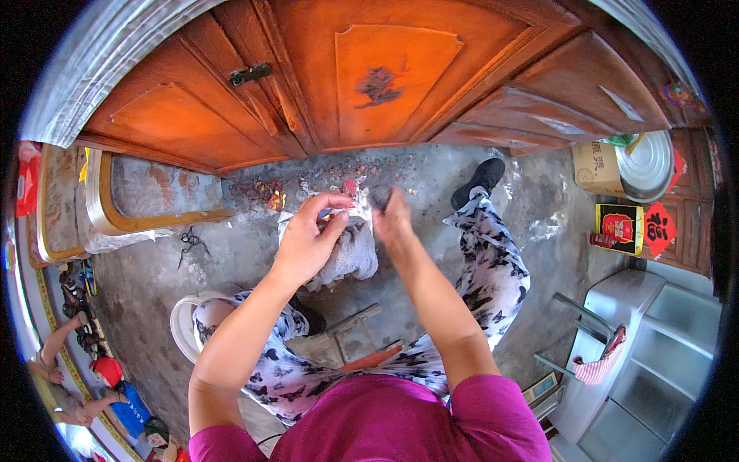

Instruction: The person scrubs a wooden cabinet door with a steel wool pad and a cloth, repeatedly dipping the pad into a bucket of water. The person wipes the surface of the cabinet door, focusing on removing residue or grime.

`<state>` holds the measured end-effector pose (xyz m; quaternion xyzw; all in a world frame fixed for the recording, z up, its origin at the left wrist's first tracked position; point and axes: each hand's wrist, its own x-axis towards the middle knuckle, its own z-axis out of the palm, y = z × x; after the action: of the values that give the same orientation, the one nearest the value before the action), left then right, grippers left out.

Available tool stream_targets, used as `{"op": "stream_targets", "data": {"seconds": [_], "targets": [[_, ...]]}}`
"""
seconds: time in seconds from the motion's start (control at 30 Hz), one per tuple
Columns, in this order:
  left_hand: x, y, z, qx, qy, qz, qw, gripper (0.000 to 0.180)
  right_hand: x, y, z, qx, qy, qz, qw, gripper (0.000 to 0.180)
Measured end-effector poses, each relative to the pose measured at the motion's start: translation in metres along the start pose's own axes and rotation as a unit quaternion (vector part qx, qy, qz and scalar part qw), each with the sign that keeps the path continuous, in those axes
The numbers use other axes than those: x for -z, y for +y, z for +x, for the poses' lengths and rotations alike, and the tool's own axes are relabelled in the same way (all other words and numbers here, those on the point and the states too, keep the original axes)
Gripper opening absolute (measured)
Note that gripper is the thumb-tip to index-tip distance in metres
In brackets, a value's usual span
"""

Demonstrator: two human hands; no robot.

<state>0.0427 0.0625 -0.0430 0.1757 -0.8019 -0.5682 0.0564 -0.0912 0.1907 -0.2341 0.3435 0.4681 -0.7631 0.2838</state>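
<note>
In front of me, my left hand [304,242] is curled, thumb and fingertips close together. Whether something small is pinched there I cannot make out. My right hand [394,221], a little to the right, is closed around a dark grey object [381,189] that is smeared by motion, so its kind is unclear. Below and between the hands rests a rough grey lump [350,256], like a stone or bundled cloth. Small red and pale bits show just beyond the fingertips.
An orange wooden cabinet [400,85] stands across the far side, with colourful scraps [275,199] on the floor before it. A white bucket [185,327] is by my left knee. At right are a cardboard box [596,168] and white cabinet [616,308]. People are at far lower left.
</note>
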Motion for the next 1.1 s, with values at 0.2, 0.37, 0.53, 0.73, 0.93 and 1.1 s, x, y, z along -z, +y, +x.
{"op": "stream_targets", "data": {"seconds": [0.2, 0.37, 0.53, 0.73, 0.93, 1.1], "targets": [[0.025, 0.017, -0.006, 0.063, -0.11, -0.523, 0.843, 0.026, -0.004, -0.051, 0.108, 0.023, 0.02, 0.057, 0.998, 0.036], [0.038, 0.013, -0.019, 0.088, -0.125, -0.631, 0.761, 0.03, -0.086, -0.03, 0.08, 0.04, 0.14, 0.117, 0.982, 0.017], [0.035, 0.013, -0.012, 0.081, -0.133, -0.616, 0.772, 0.029, -0.1, 0.004, 0.071, 0.033, 0.095, 0.08, 0.992, 0.024], [0.033, 0.015, -0.012, 0.083, -0.12, -0.606, 0.782, 0.035, -0.061, -0.023, 0.111, 0.131, 0.105, 0.118, 0.979, 0.026], [0.036, 0.029, -0.019, 0.169, 0.017, -0.522, 0.836, 0.034, -0.09, 0.023, 0.085, 0.127, 0.107, 0.041, 0.985, 0.039], [0.036, 0.025, 0.001, 0.166, 0.033, -0.551, 0.817, 0.026, -0.054, 0.007, 0.117, 0.26, 0.075, 0.055, 0.961, 0.046]]}}
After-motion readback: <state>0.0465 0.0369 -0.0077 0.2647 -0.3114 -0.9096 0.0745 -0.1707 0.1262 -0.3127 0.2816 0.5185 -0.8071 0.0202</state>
